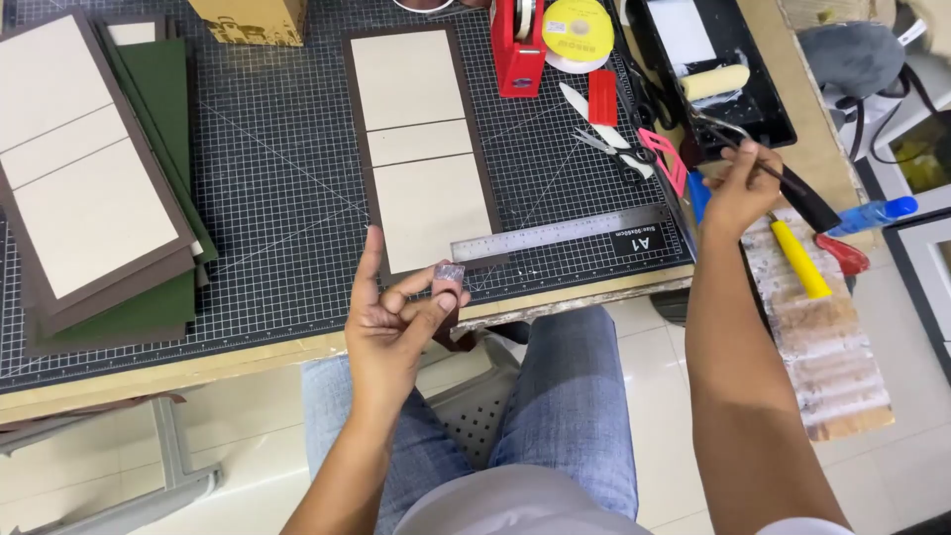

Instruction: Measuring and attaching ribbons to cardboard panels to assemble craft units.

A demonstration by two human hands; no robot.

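Seated at a gridded cutting mat (277, 178), a person pinches a small dark scrap (449, 272) between thumb and fingertips of the left hand (396, 327), just over the table's front edge. Meanwhile the right hand (738, 193) closes around the black handle of a paint roller (718, 81) whose pale foam sleeve rests in a black tray (753, 104). Nearby lie a brown cover with cream boards (421, 149), a steel ruler (560, 236) and a red tape dispenser (518, 50).

I am seeing a dark gridded cutting mat (277, 178) lying on the workbench, with a steel ruler (560, 235) resting along its near edge. A red tape dispenser (518, 45), yellow ribbon spool (578, 28) and scissors (606, 149) are sitting behind.
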